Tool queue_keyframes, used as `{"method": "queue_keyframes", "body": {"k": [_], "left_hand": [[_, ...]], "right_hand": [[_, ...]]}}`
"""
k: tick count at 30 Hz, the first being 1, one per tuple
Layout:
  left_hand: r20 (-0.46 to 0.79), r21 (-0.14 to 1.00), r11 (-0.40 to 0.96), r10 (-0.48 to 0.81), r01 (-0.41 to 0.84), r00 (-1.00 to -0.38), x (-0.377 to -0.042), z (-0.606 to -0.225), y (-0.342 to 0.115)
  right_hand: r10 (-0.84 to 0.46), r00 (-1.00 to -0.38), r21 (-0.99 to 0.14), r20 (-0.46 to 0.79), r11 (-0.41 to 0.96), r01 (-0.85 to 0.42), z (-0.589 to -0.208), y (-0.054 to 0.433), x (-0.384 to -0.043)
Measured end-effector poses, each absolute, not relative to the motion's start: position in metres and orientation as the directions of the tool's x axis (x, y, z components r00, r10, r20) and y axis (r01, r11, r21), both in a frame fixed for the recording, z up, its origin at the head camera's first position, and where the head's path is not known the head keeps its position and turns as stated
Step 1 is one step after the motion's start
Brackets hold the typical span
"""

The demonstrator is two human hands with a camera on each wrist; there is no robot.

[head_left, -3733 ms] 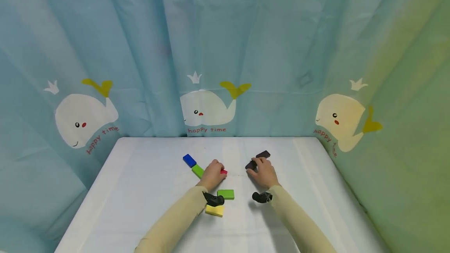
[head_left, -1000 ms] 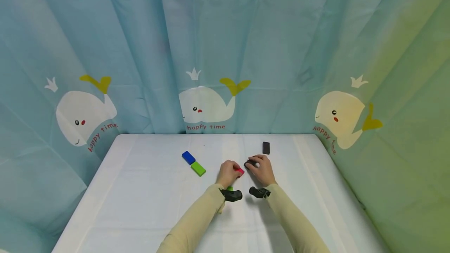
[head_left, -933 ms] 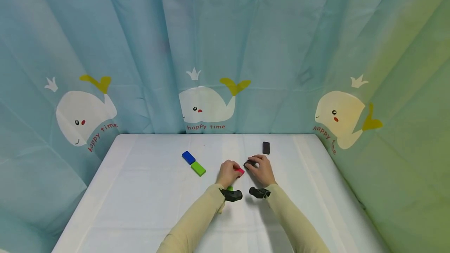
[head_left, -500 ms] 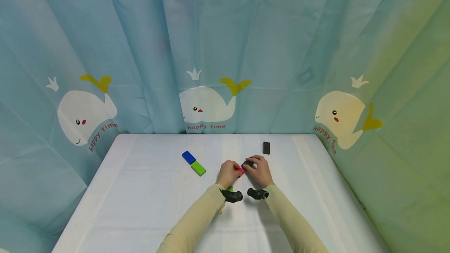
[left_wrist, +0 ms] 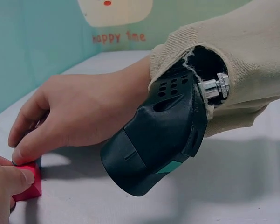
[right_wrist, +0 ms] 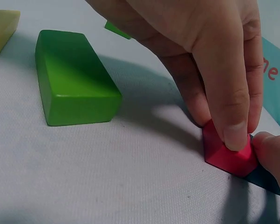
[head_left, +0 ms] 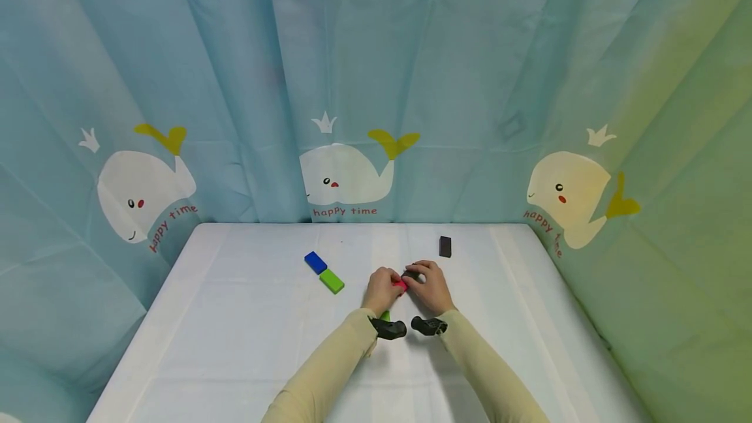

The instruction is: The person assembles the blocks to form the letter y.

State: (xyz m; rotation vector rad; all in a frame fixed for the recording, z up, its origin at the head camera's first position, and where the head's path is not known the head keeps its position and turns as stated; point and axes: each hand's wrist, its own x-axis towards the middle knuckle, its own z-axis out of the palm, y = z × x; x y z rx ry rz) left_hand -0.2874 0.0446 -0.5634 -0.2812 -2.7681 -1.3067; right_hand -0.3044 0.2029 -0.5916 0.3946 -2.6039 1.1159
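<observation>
My left hand (head_left: 380, 290) pinches a red block (head_left: 401, 288) against the white tabletop; the thumb and fingers show from above in the right wrist view, over the red block (right_wrist: 230, 156). Close on its right, my right hand (head_left: 433, 288) holds a dark block (head_left: 413, 275) between thumb and fingers, mostly covered. The two blocks sit end to end and seem to touch. In the left wrist view the right hand (left_wrist: 84, 107) reaches in from the right, its thumb next to the red block (left_wrist: 32, 189).
A blue block (head_left: 315, 262) and a green block (head_left: 331, 281) lie end to end at left. Another dark block (head_left: 445, 247) lies behind the right hand. Near the left wrist are a second green block (right_wrist: 74, 74) and a yellow block (right_wrist: 1, 30).
The left hand carried the red block rightward from beside the green block, then stayed still. The right hand has slid its dark block left against it. The far dark block was turned earlier.
</observation>
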Motion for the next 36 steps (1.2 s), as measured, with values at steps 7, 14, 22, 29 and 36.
{"method": "queue_keyframes", "body": {"k": [7,14,22,29,36], "left_hand": [[0.152,0.743,0.638,0.132,0.201,-0.98,-0.284,-0.561,0.045],[0.168,0.755,0.619,0.136,0.216,-0.976,-0.28,-0.557,0.044],[0.182,0.728,0.643,0.152,0.237,-0.971,-0.281,-0.557,0.043],[0.188,0.724,0.643,0.165,0.25,-0.968,-0.281,-0.556,0.042],[0.182,0.725,0.641,0.174,0.252,-0.968,-0.283,-0.555,0.044]], "right_hand": [[-0.134,-0.926,-0.659,0.353,0.667,-0.347,-0.59,0.201,-0.303],[-0.135,-0.933,-0.663,0.333,0.67,-0.334,-0.588,0.199,-0.301],[-0.145,-0.927,-0.641,0.345,0.685,-0.345,-0.586,0.199,-0.301],[-0.147,-0.927,-0.641,0.344,0.684,-0.347,-0.588,0.2,-0.302],[-0.121,-0.913,-0.646,0.39,0.67,-0.365,-0.587,0.209,-0.31]]}}
